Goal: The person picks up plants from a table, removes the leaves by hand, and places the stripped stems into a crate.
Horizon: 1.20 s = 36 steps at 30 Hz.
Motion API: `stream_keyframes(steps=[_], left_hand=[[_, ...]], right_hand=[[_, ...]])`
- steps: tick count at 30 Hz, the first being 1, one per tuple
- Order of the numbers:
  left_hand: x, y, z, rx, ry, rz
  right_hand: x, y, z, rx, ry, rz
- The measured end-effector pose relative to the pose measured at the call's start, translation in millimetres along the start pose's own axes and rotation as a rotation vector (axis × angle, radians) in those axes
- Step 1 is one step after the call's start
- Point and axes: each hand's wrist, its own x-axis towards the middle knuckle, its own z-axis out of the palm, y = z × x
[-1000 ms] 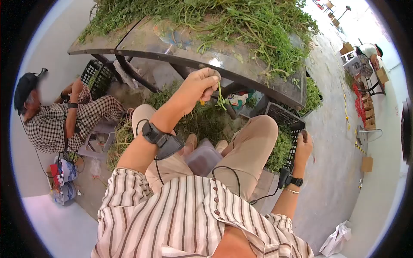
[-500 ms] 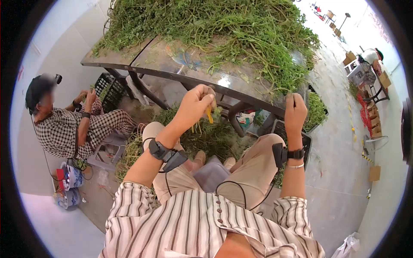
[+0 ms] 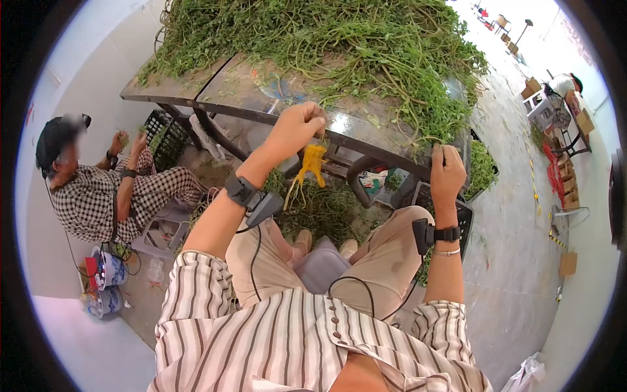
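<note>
My left hand (image 3: 295,132) is raised in front of the table edge, thumb and fingers pinched together. Just under its fingertips hangs a yellowed sprig (image 3: 312,160) with pale stems trailing down. My right hand (image 3: 447,171) is closed at the table's right front corner, its fingertips against the end of a thin green stem (image 3: 428,139). That stem runs into the big heap of leafy green stems (image 3: 392,62) covering the table (image 3: 255,85). Beneath the left hand, more cut greens (image 3: 320,209) lie on the floor between my knees.
A black crate (image 3: 465,222) stands by my right knee, with greens (image 3: 482,168) in a crate beyond it. At left, a seated person (image 3: 98,196) handles greens near another black crate (image 3: 163,130). Table legs (image 3: 358,179) stand ahead. Boxes (image 3: 569,189) line the far right.
My left hand has risen slightly, and the yellowed sprig now shows fully below its fingers. My right hand has dipped a little at the table edge. The seated person's hands have moved slightly.
</note>
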Motion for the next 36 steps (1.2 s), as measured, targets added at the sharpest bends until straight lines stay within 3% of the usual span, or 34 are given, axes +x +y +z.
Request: stream_keyframes(steps=[5,9,11,30,36], left_hand=[[23,-7,0,0.414,0.332,0.208],[32,-2,11,0.468,0.296,0.196],[35,0,16,0.612,0.246,0.06],[-10,-5,35,0.442,0.19,0.246],[-24,7,35,0.339,0.057,0.254]], right_hand=[[0,-2,0,-0.009,0.003,0.005],[-1,-2,1,-0.018,0.015,0.0],[-1,-1,1,-0.001,0.024,-0.011],[-4,-4,-4,0.055,-0.028,0.029],[-5,2,-2,0.007,-0.011,0.0]])
